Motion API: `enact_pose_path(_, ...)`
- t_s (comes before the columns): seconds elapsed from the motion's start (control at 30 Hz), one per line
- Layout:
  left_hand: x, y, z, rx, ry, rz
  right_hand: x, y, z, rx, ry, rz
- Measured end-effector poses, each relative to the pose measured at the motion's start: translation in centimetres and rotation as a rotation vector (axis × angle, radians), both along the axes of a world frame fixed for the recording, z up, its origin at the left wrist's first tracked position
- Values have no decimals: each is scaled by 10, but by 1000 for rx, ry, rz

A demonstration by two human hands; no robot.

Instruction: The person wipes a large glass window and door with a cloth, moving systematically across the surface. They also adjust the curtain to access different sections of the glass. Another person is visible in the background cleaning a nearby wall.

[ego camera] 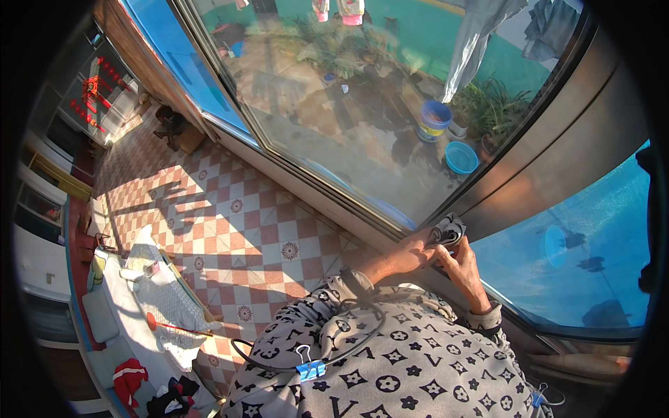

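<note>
My left hand (pixel 413 250) and my right hand (pixel 460 265) meet in front of me, close to the lower corner of a large window pane. A crumpled grey and dark cloth (pixel 448 231) bunches up above the left hand, which is closed around it. The fingers of my right hand touch the underside of the bunch, beside the left hand; whether they grip it cannot be told. Just behind the cloth runs the metal window frame (pixel 473 196). Patterned sleeves cover both forearms, and a black cable with a blue binder clip (pixel 311 370) lies across the patterned top.
Blue-covered glass (pixel 554 261) is at the right. Beyond the window are a bucket (pixel 434 120), a blue basin (pixel 461 157), plants and hanging laundry. A long sofa (pixel 117 292) with clothes and a blanket stands at the left, on a checkered tile floor (pixel 261 209).
</note>
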State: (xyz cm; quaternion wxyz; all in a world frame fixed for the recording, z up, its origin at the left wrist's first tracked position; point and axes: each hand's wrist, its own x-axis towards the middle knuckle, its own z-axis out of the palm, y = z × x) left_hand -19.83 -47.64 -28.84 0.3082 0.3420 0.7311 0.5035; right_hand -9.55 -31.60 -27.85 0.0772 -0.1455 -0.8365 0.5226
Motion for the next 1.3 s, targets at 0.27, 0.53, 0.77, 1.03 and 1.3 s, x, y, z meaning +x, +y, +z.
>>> enact_pose_path(0.27,16,8,15,127,49,-203,7,0,13,-106,-20,-110)
enact_pose_path(0.53,-6,-9,-44,107,-127,72,24,8,15,-162,-161,68)
enact_pose_path(0.77,-62,-91,-71,110,-124,577,31,8,10,-209,-132,188)
enact_pose_path(1.03,-179,-199,-58,283,87,1107,9,-4,-10,-184,-187,133)
enact_pose_path(1.3,-419,-311,-1,405,391,1360,-81,-58,-29,-186,-27,10)
